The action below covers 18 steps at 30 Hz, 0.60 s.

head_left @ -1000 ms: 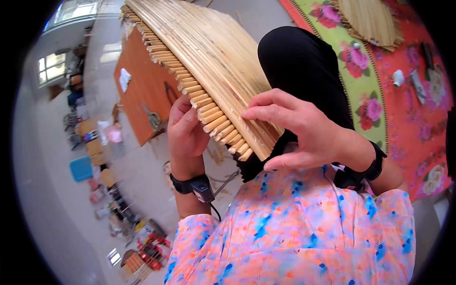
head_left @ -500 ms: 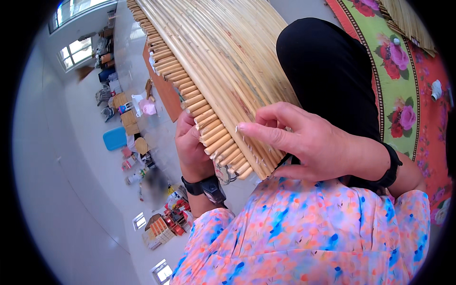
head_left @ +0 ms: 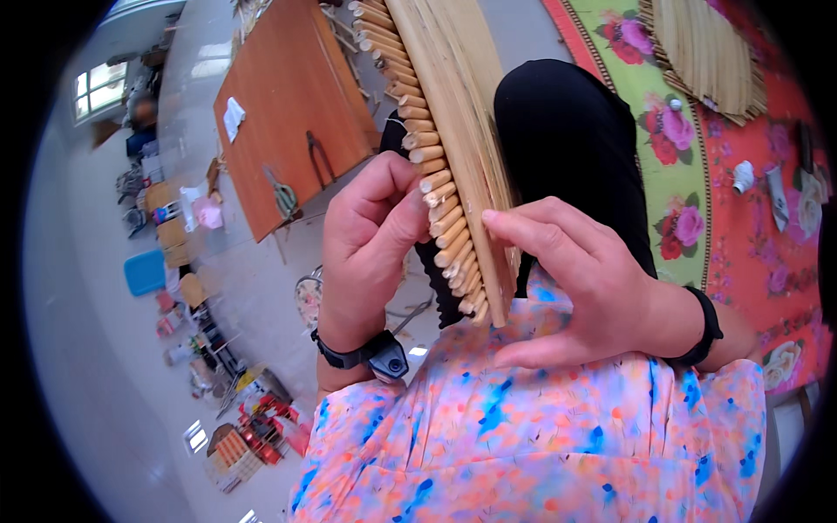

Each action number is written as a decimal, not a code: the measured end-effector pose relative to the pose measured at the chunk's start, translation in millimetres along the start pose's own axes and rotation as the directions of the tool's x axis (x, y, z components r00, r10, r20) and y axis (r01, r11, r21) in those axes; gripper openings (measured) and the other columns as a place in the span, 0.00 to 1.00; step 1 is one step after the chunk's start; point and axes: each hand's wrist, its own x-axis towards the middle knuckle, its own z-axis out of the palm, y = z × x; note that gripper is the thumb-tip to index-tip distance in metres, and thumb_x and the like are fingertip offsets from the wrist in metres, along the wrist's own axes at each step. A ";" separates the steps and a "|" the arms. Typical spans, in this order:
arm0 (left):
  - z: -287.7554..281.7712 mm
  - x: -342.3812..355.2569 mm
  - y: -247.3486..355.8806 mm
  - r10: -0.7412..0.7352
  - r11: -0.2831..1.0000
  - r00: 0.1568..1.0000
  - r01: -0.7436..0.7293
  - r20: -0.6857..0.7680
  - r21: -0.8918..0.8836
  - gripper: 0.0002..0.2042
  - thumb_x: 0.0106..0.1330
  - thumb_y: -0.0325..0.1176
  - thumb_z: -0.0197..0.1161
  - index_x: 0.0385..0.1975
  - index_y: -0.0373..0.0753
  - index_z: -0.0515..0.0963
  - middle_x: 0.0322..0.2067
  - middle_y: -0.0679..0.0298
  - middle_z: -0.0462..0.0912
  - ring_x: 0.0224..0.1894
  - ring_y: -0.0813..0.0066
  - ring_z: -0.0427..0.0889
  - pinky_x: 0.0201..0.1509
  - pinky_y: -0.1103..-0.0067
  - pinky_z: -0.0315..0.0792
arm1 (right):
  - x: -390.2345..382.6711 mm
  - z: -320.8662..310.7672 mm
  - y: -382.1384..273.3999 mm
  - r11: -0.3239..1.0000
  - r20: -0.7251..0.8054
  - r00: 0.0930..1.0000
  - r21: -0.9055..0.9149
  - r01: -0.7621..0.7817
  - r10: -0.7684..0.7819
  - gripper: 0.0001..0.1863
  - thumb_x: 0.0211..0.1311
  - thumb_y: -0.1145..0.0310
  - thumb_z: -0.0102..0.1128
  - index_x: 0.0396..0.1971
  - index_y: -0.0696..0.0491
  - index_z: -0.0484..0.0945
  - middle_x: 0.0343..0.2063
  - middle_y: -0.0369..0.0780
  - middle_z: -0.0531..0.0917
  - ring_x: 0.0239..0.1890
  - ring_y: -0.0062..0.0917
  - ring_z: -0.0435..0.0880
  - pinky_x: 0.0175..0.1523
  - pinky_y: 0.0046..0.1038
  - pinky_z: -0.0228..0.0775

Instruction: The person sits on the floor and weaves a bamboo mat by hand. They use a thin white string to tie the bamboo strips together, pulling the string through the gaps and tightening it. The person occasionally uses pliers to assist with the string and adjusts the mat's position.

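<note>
Looks like the mat-checking stage: the bamboo mat [head_left: 453, 131] is held up edge-on over the lap, close in front of the chest. Left hand [head_left: 370, 240] pinches the round stick ends with the thumb, right hand [head_left: 580, 279] lies open and flat against the far face. Next probably calls for nudging sticks flush, gently.

Mat of pale bamboo slats [head_left: 453, 131]: top cut off at twelve o'clock; its far face is hidden.
Left hand [head_left: 370, 240]: fingertips hidden behind the slat ends.
Second woven slat mat [head_left: 706, 52]: clipped at one o'clock.
Floor clutter at eight o'clock: too small to identify.
</note>
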 end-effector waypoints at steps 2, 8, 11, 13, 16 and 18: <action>2.5 -2.6 -5.0 0.032 0.999 0.999 -0.031 0.026 -0.025 0.08 0.70 0.33 0.56 0.32 0.34 0.71 0.26 0.72 0.71 0.27 0.88 0.67 0.31 0.88 0.62 | -4.0 9.2 -9.8 0.992 -0.065 0.997 -0.115 -0.042 0.035 0.44 0.38 0.60 0.76 0.56 0.62 0.66 0.43 0.49 0.74 0.43 0.41 0.78 0.45 0.33 0.76; -11.3 -16.5 -9.2 0.046 0.995 0.991 -0.034 0.129 -0.093 0.09 0.70 0.32 0.55 0.39 0.31 0.72 0.30 0.70 0.75 0.30 0.87 0.70 0.33 0.88 0.65 | -11.7 32.5 -14.8 0.984 -0.138 0.988 -0.152 -0.093 0.072 0.43 0.37 0.69 0.74 0.57 0.62 0.66 0.47 0.49 0.73 0.45 0.41 0.77 0.49 0.32 0.74; -27.4 -20.6 -5.3 0.000 0.999 0.985 0.008 0.172 -0.047 0.12 0.69 0.34 0.56 0.42 0.29 0.73 0.34 0.69 0.76 0.32 0.87 0.72 0.35 0.88 0.66 | -13.2 44.1 -11.9 0.991 -0.135 0.990 -0.128 -0.044 0.026 0.42 0.38 0.68 0.72 0.57 0.62 0.66 0.45 0.49 0.73 0.46 0.42 0.76 0.51 0.32 0.74; -48.4 -21.7 -7.0 -0.041 0.999 0.973 0.038 0.227 0.016 0.15 0.68 0.36 0.59 0.43 0.28 0.74 0.36 0.68 0.77 0.34 0.87 0.73 0.37 0.88 0.67 | -11.0 54.2 -13.2 0.990 -0.110 0.993 -0.125 -0.065 0.051 0.41 0.39 0.68 0.71 0.58 0.62 0.66 0.46 0.49 0.72 0.47 0.42 0.75 0.51 0.32 0.73; -54.1 -24.3 -5.5 -0.043 0.997 0.977 0.030 0.207 0.069 0.14 0.67 0.35 0.59 0.40 0.28 0.75 0.35 0.69 0.76 0.33 0.87 0.72 0.37 0.87 0.66 | -5.5 65.4 -14.2 0.990 -0.118 0.991 -0.115 -0.076 0.063 0.39 0.39 0.68 0.70 0.56 0.64 0.66 0.47 0.50 0.72 0.48 0.43 0.74 0.52 0.33 0.73; -59.2 -23.4 -5.5 -0.032 0.995 0.976 0.011 0.217 0.098 0.12 0.67 0.35 0.60 0.36 0.28 0.75 0.33 0.69 0.75 0.33 0.86 0.72 0.36 0.87 0.66 | -4.8 67.7 -14.6 0.990 -0.127 0.989 -0.111 -0.086 0.071 0.38 0.38 0.69 0.69 0.55 0.64 0.67 0.46 0.50 0.71 0.48 0.43 0.74 0.52 0.33 0.73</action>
